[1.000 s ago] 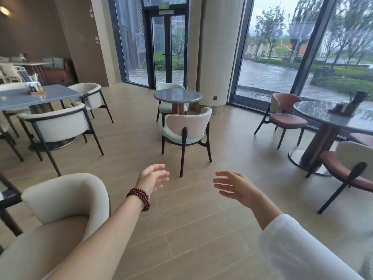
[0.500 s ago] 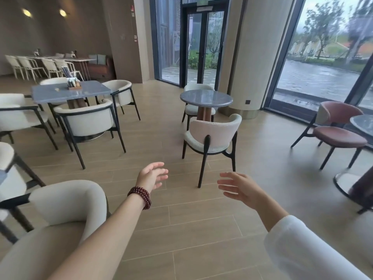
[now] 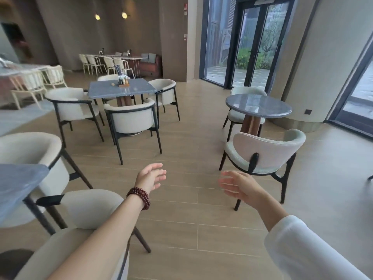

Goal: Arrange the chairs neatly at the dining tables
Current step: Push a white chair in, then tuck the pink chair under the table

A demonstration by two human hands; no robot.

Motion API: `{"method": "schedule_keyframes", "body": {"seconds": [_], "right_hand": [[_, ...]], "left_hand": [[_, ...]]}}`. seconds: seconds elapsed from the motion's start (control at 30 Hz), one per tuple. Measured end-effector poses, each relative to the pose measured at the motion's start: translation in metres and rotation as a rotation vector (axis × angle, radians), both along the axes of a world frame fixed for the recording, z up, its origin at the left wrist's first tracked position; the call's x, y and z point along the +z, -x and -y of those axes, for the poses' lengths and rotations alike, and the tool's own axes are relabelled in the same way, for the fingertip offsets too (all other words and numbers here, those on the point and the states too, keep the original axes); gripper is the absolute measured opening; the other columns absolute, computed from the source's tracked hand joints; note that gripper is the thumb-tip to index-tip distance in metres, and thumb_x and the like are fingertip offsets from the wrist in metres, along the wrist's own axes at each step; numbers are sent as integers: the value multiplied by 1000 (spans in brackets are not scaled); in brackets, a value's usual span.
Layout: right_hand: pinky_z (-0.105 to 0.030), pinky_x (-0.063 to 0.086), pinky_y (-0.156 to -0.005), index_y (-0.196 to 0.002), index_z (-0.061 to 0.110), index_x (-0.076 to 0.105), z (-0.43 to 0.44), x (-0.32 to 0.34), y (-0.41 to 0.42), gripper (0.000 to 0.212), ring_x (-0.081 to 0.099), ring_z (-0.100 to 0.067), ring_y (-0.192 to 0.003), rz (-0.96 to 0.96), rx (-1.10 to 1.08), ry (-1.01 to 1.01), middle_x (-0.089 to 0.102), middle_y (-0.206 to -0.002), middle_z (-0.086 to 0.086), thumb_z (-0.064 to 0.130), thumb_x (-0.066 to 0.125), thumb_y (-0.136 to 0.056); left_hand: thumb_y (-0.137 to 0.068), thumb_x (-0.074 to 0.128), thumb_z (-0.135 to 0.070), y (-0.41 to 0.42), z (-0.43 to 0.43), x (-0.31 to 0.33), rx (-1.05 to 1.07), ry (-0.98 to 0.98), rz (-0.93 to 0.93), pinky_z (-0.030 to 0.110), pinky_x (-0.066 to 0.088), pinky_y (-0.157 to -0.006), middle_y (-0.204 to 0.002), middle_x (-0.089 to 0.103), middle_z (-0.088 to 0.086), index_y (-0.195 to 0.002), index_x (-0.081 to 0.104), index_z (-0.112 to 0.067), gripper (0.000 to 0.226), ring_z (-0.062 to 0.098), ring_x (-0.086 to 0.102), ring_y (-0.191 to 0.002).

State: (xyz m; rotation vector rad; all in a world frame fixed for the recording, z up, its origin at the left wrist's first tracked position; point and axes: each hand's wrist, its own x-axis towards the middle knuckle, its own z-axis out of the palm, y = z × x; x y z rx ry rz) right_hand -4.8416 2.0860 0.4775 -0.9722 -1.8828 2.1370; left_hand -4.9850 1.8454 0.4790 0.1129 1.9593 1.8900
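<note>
Both arms reach over the wooden floor (image 3: pixel 181 201) at lower centre. The left grip (image 3: pixel 150 177) and the right grip (image 3: pixel 240 185) have loosely spread fingers and hold nothing. Right of centre, a white chair (image 3: pixel 266 152) faces the round desk (image 3: pixel 258 106).

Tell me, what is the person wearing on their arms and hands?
The left hand is bare, and its wrist wears a bracelet of dark red round beads wound in a few loops; that forearm has no sleeve. The right hand is bare too, with a loose white sleeve further up its arm.
</note>
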Motion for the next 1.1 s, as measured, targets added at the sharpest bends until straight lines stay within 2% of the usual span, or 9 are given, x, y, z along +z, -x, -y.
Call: {"method": "schedule_keyframes", "body": {"seconds": [0.2,0.33,0.5,0.7,0.8,0.9,0.97,1.03,1.1], "right_hand": [[-32,50,-76,-104,14,65,20,-7,125,16,66,-22,-85,12,233,22,70,-98,-11,20,53,-96],[-33,51,-79,-100,16,66,51,-19,196,15,67,-24,-88,41,416,39,72,-97,-11,21,54,-95],[-36,52,-83,-109,15,66,89,-33,264,21,68,-25,-96,59,672,42,72,-104,-11,26,53,-96],[-42,50,-95,-113,15,62,133,-41,305,21,67,-26,-98,97,1006,0,71,-106,-12,25,52,-97],[-38,51,-87,-101,19,61,149,-44,302,10,68,-22,-89,91,1152,-47,71,-98,-8,20,52,-97],[-30,53,-74,-101,24,64,163,-55,292,13,68,-22,-91,57,1290,-126,70,-103,-7,16,57,-94],[-28,53,-73,-113,25,63,177,-69,283,24,67,-18,-90,50,1391,-213,68,-107,-5,16,60,-91],[-29,51,-79,-123,25,59,189,-85,275,35,63,-16,-92,1,1505,-299,65,-110,-4,16,62,-90],[-31,44,-93,-135,27,52,200,-109,268,47,57,-17,-109,-133,1641,-480,60,-125,-4,20,62,-90]], "left_hand": [[-85,62,-11,58,31,-10,201,9,34,39,46,-95,-103,71,3,-100,64,-23,19,19,67,-96],[-86,60,-9,72,60,-21,374,18,66,39,45,-96,-105,70,6,-106,64,-18,22,22,66,-100],[-86,59,-7,74,90,-31,597,25,96,41,43,-98,-113,66,10,-114,62,-14,28,25,64,-97],[-91,55,-5,45,98,-41,911,-14,157,41,39,-101,-107,65,8,-118,58,-13,29,21,61,-93],[-91,53,-2,18,92,-49,1057,-26,186,39,39,-99,-108,63,8,-114,59,-14,26,21,60,-91],[-90,50,3,-8,87,-62,1191,-64,190,32,39,-89,-95,65,6,-108,61,-15,28,15,60,-80],[-89,48,7,-25,88,-75,1217,3,177,27,40,-79,-88,64,2,-112,61,-12,33,16,59,-83],[-86,58,4,-39,90,-92,1182,170,186,22,42,-71,-93,64,0,-117,60,-11,35,17,58,-92],[-83,66,-4,-49,95,-115,1104,410,227,23,44,-79,-110,63,1,-122,58,-15,41,17,58,-104]]}}
